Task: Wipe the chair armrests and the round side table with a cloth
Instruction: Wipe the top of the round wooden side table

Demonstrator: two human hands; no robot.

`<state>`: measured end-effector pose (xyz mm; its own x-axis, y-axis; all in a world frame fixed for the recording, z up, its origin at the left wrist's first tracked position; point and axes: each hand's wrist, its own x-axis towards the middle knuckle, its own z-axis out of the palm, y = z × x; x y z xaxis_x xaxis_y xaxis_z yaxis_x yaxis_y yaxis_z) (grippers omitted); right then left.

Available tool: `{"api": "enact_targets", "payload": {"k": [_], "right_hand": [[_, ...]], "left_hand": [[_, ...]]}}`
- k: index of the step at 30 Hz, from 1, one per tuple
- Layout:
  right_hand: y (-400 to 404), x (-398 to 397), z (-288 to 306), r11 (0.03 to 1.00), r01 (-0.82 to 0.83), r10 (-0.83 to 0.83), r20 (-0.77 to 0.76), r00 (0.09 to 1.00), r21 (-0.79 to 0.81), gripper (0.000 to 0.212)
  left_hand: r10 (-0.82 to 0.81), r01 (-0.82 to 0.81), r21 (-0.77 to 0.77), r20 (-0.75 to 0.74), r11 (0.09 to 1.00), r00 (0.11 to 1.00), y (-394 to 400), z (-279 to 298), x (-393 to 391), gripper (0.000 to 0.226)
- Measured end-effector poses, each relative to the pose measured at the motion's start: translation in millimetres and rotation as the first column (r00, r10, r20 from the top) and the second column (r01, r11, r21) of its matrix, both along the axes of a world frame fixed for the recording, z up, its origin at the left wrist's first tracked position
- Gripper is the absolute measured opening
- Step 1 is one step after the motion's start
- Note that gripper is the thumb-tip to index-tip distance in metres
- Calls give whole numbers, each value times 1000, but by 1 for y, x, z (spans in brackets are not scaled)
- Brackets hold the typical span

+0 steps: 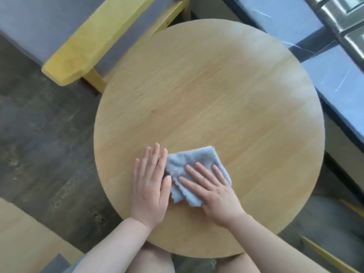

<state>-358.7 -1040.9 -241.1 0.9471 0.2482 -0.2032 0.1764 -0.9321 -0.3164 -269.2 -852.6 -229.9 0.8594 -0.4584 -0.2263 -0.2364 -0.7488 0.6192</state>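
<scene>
Over at the far left, dark mottled flooring (29,134) runs beneath a chair whose yellow wooden armrest (94,39) angles toward the upper rim of the round side table (206,85); grey upholstery (29,26) shows beside that armrest. On the near part of the pale wood tabletop, the left hand (149,186) lies flat, palm down, its fingers straight and close together, with the thumb and forefinger edge touching the left border of a crumpled light-blue cloth (189,164). Just to the right, the right hand (212,192) presses flat on top of the cloth, fingers straight and slightly fanned, pinning it to the table without curling round it. Farther right, beyond the table's edge, sits a dark glossy ledge (334,81).
</scene>
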Motion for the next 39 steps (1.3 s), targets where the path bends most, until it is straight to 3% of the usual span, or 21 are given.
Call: {"api": "enact_targets", "payload": {"k": [2,3,5,6,7,8,9,10,11,13,15,18,19,20,21,23,24,27,32,36,39], "right_hand": [[-30,3,-2,833,551,-552,-16,834,-52,85],[-29,17,-3,601,795,-797,11,603,-83,85],[-5,64,1,135,988,-990,20,136,-69,81],[8,84,4,73,996,-997,-19,72,-53,81],[20,95,7,170,985,-983,-67,168,-26,79],[28,94,5,429,903,-899,-100,427,5,75],[28,83,4,728,684,-679,-97,728,39,70],[12,68,2,907,417,-415,-49,909,55,68],[-18,54,0,973,222,-223,-1,975,62,68],[-84,29,-4,986,166,-165,36,986,-20,73],[-135,22,-4,851,519,-517,40,855,-77,70],[-142,69,-3,139,983,-990,17,142,-121,60],[-129,88,0,66,987,-998,-16,64,-144,61],[-114,97,2,156,978,-987,-45,151,-138,64],[-100,96,3,364,927,-931,-61,360,-93,69],[-93,58,4,792,610,-610,-57,790,-19,75],[-105,30,2,885,465,-466,-25,885,-38,75],[-168,-29,4,869,478,-486,-44,873,-129,71],[-170,57,7,471,881,-873,-115,473,44,65],[-154,59,8,807,569,-562,-92,822,156,54],[-209,12,6,888,449,-451,-3,892,100,31]], "left_hand": [[-22,22,46,-17,999,1000,-7,-6,1,57],[-22,23,63,-21,998,1000,-13,-9,1,58],[10,-9,89,-5,996,1000,-28,-13,2,59],[41,-42,89,15,995,999,-38,-14,4,59],[77,-80,80,40,994,996,-48,-14,6,60],[117,-121,59,63,991,991,-58,-14,9,60],[153,-155,33,72,987,986,-67,-14,11,62],[167,-169,16,66,986,984,-76,-13,13,66],[148,-150,12,62,989,987,-84,-12,13,68],[55,-56,16,79,998,995,-99,-9,7,64],[3,-5,26,81,1000,997,-112,-8,-1,61],[31,-38,92,73,995,997,-130,-13,-8,62],[49,-60,120,88,991,995,-136,-15,-8,62],[75,-90,143,104,986,992,-141,-17,-7,63],[107,-125,161,117,979,987,-145,-19,-4,62],[138,-162,197,129,967,982,-150,-23,0,61],[133,-162,218,141,962,981,-150,-23,3,61],[111,-154,273,168,950,980,-148,-26,7,60],[138,-194,307,194,932,971,-151,-27,11,62],[147,-218,333,225,917,963,-154,-28,13,62],[170,-246,349,234,904,957,-158,-29,16,61]]}}
